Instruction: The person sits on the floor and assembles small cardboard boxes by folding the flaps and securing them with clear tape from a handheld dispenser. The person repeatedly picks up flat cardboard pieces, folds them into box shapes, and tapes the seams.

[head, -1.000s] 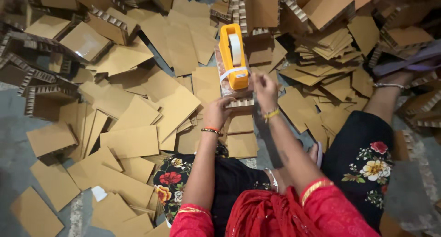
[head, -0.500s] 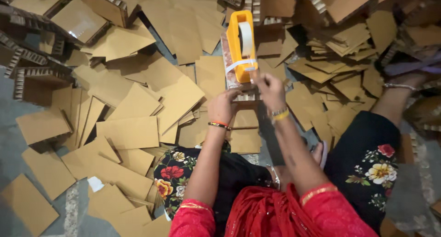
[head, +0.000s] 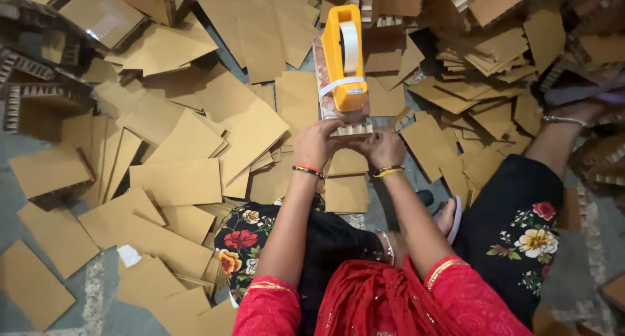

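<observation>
My left hand (head: 317,143) and my right hand (head: 384,147) both grip a small folded corrugated cardboard piece (head: 351,129) between them. It sits right at the near end of a yellow tape dispenser (head: 344,56) with a roll of pale tape, which rests on a brick-like block (head: 324,89). Both wrists wear bangles. My fingers hide most of the cardboard piece.
Flat brown cardboard sheets (head: 179,180) lie scattered all over the grey floor. Folded corrugated boxes (head: 39,95) pile up at the left and along the top right. My legs in dark flowered cloth (head: 521,225) stretch to the right, with a sandal (head: 452,219) beneath.
Both hands have come together on the small cardboard piece below the dispenser. My right hand dropped from the dispenser's base. The view shifted so the dispenser sits higher in frame.
</observation>
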